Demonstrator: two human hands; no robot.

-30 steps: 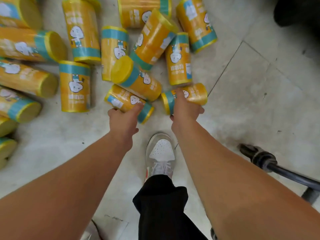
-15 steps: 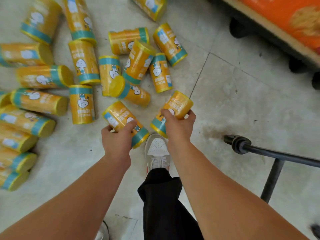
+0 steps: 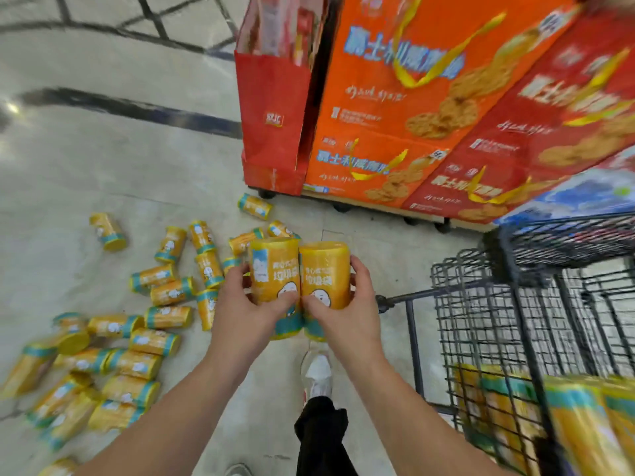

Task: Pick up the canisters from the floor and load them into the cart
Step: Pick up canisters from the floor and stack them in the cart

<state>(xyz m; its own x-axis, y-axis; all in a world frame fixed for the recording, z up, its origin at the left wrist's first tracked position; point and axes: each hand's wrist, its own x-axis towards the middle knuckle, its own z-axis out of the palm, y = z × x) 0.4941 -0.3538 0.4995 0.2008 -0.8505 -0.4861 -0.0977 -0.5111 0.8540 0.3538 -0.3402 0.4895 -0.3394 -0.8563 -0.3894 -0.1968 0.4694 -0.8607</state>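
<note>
L hand (image 3: 247, 314), R hand (image 3: 347, 317), forearms: bare | trousers (image 3: 321, 438): blk | sneaker (image 3: 318, 376): wht, red trim

place: shop | cues: wire cart (image 3: 536, 321), stacked snack cartons (image 3: 395, 97)

Loose canisters (image 3: 158, 341) lie on the floor (image 3: 103, 166) at left — the cart (image 3: 515, 321) stands at right, boxes (image 3: 412, 115) behind.

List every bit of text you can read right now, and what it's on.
"垃圾袋": on the left-hand canister and again on the right-hand canister.
"双汇": white logo on the red box.
Blue characters on the orange cartons: too blurred to read.
Labels on the floor canisters: too small.
</note>
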